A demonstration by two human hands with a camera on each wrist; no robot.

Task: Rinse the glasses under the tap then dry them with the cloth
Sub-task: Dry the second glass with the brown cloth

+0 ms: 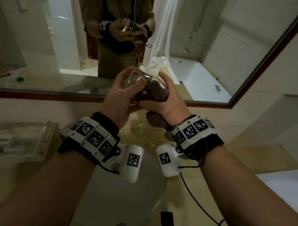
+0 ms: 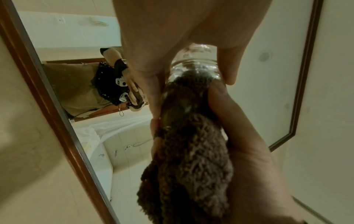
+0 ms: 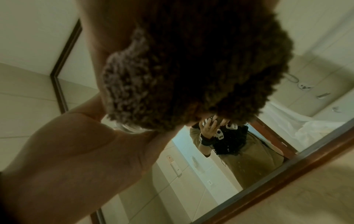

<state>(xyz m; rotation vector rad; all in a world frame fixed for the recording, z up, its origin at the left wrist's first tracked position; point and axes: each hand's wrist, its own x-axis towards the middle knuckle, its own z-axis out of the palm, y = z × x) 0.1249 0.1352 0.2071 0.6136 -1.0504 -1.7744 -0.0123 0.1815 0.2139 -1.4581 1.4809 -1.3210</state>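
Observation:
A clear glass [image 1: 136, 77] is held tilted in front of the mirror, its thick base toward the upper left. My left hand [image 1: 121, 88] grips the base end, fingers and thumb curled round it. A brown fluffy cloth [image 1: 155, 91] is stuffed into the glass, and its tail [image 1: 155, 121] hangs below my right wrist. My right hand [image 1: 166, 94] wraps the mouth end and holds the cloth. In the left wrist view the cloth [image 2: 187, 151] fills the glass [image 2: 194, 66], with the right thumb [image 2: 218, 97] on it. The cloth [image 3: 191, 68] fills most of the right wrist view.
More clear glasses [image 1: 143, 130] stand on the counter behind the white basin [image 1: 121, 190]. A clear plastic tray [image 1: 19, 139] of small items sits at the left. The wood-framed mirror [image 1: 57, 96] is just beyond my hands. A black object [image 1: 167, 220] lies right of the basin.

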